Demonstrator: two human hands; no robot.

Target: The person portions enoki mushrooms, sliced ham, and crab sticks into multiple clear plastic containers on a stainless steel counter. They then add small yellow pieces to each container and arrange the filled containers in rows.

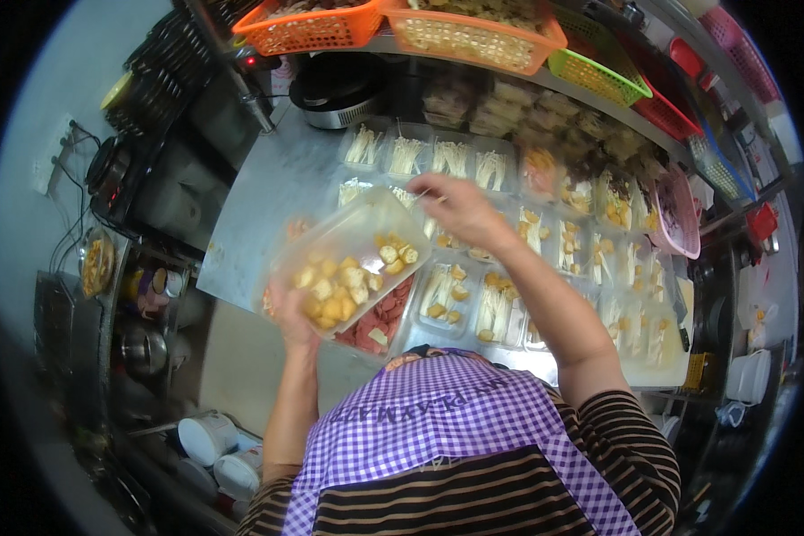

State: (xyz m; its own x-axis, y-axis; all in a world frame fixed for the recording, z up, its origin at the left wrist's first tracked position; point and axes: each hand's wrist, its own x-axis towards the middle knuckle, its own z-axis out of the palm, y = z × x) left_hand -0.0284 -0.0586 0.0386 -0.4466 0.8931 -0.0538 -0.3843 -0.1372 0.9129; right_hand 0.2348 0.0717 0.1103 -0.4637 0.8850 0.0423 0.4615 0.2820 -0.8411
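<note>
My left hand [293,311] grips the near-left end of a translucent plastic tub [402,214], which is tilted and holds golden fried tofu puffs [338,295]. My right hand [445,204] hangs over the tub's far right corner, fingers bent and blurred; whether it pinches anything does not show. Beneath the tub, a container of reddish sliced meat [382,318] is partly hidden. Rows of clear plastic trays with enoki mushrooms [450,157] cover the right part of the metal table. Many of the nearer trays bear tofu puffs on the mushrooms [502,305].
Orange [469,41] and green [599,70] plastic baskets line a shelf above the table's far side. A round black electric cooker [338,90] stands at the back left. A pink basket [675,214] and a knife [681,315] are at the right. White buckets [208,439] sit low at left.
</note>
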